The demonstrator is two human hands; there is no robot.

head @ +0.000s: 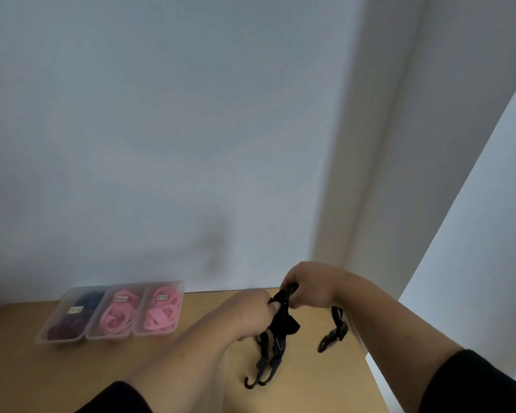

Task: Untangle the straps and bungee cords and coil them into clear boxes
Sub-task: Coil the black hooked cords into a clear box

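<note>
On a tan wooden table (191, 338) set against a pale wall (161, 129), two bare hands work a bundle of black cords (282, 321) held just above the tabletop. L hand (249, 311) has its fingers curled round the upper part of the bundle; R hand (309, 286) pinches the top of the same bundle, thumb and fingers closed on it — the two hands almost touching. Both forearms come in from the bottom edge, w/ dark sleeves (483, 380) at the elbows.

Below the hands, two dark hooks (258, 380) hang side by side at the ends of the cords, near the table; whether they touch it is unclear. A separate black strap end w/ a clip (329, 338) dangles under the R wrist, close to the table's right edge.

Well to the left, three clear boxes sit in a row by the wall, touching each other. Left box (64, 318) holds dark blue and purple cords; middle box (115, 315) and right box (161, 311) each hold coiled pink straps. Each box carries a small label — text too blurred to read.
</note>
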